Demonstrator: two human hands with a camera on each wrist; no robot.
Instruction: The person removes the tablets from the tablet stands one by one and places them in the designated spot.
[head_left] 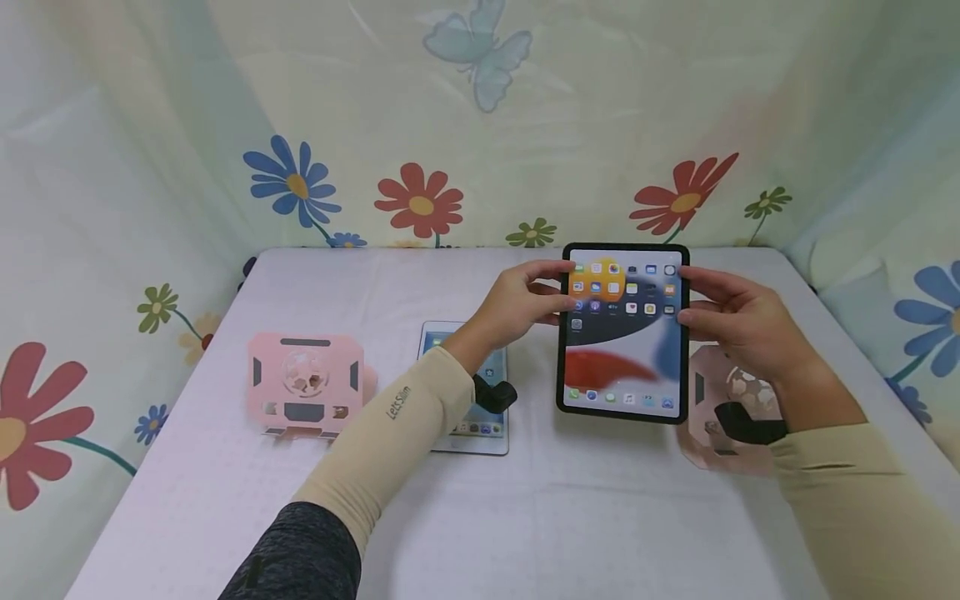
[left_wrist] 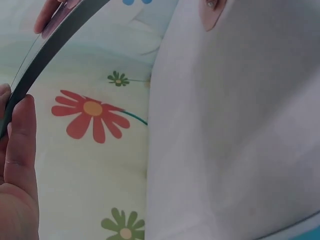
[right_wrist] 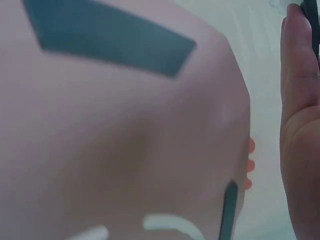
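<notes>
A tablet with a black frame (head_left: 622,333) is held up over the table, its lit screen of app icons towards the head camera. By its left edge the left hand (head_left: 517,304) pinches it between thumb and fingers. At the opposite edge the right hand (head_left: 738,312) grips it the same way. The left wrist view shows the tablet's dark edge (left_wrist: 55,45) between the fingers. Behind the right hand stands a pink tablet stand (head_left: 701,417), partly hidden by hand and wrist; its pink plate (right_wrist: 125,130) fills much of the right wrist view.
A second pink stand (head_left: 306,379) stands on the left of the white-covered table (head_left: 600,517). Between the stands a white-framed tablet (head_left: 491,429) lies screen up, partly under the left forearm. A flowered curtain (head_left: 360,100) hangs behind and at both sides.
</notes>
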